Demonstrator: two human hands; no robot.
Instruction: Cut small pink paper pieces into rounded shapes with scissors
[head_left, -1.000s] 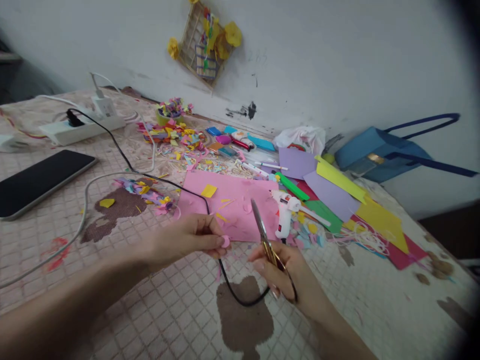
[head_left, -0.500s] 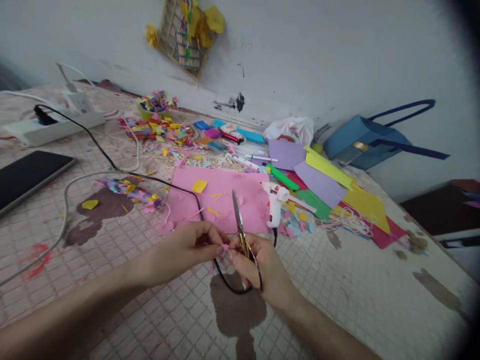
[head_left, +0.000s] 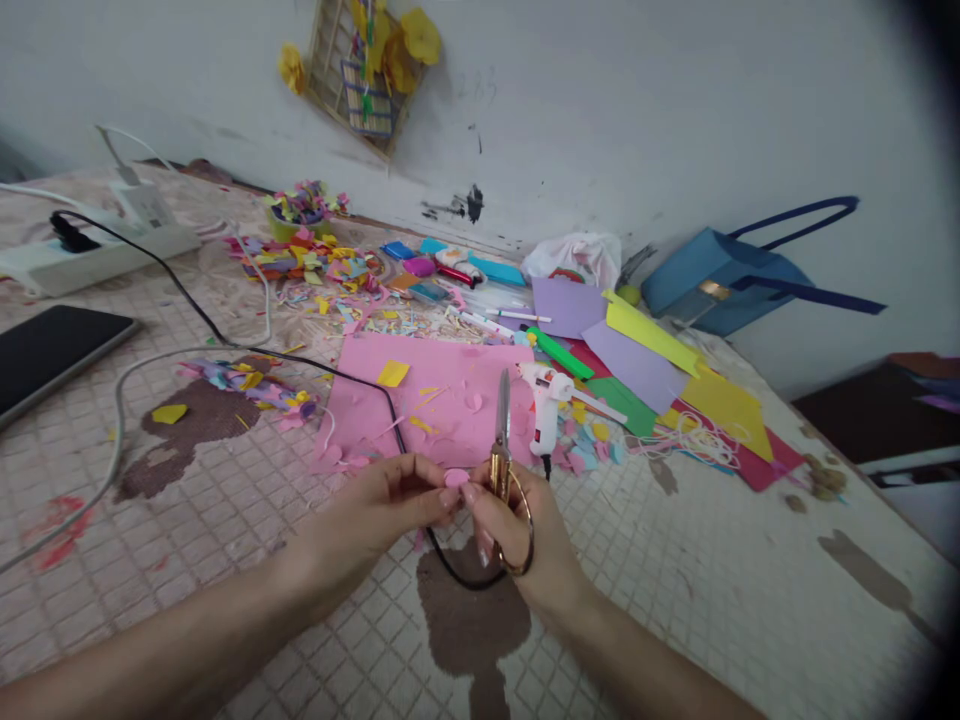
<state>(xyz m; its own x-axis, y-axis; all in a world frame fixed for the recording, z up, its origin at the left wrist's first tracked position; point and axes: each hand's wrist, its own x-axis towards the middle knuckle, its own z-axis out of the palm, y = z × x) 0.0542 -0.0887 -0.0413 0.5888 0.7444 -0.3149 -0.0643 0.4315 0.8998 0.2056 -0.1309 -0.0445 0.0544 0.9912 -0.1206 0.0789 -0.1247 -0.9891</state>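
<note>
Over the tiled cloth (head_left: 315,620), two hands pinch one pink scrap (head_left: 455,478); right hand (head_left: 517,535) grips one scissors (head_left: 501,450).

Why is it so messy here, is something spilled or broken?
Nothing looks broken. Paper scraps lie scattered near the wall and beside the pink sheet. The mat has brown patches that look worn or stained. The left hand pinches a small pink piece; the right hand holds scissors.
</note>
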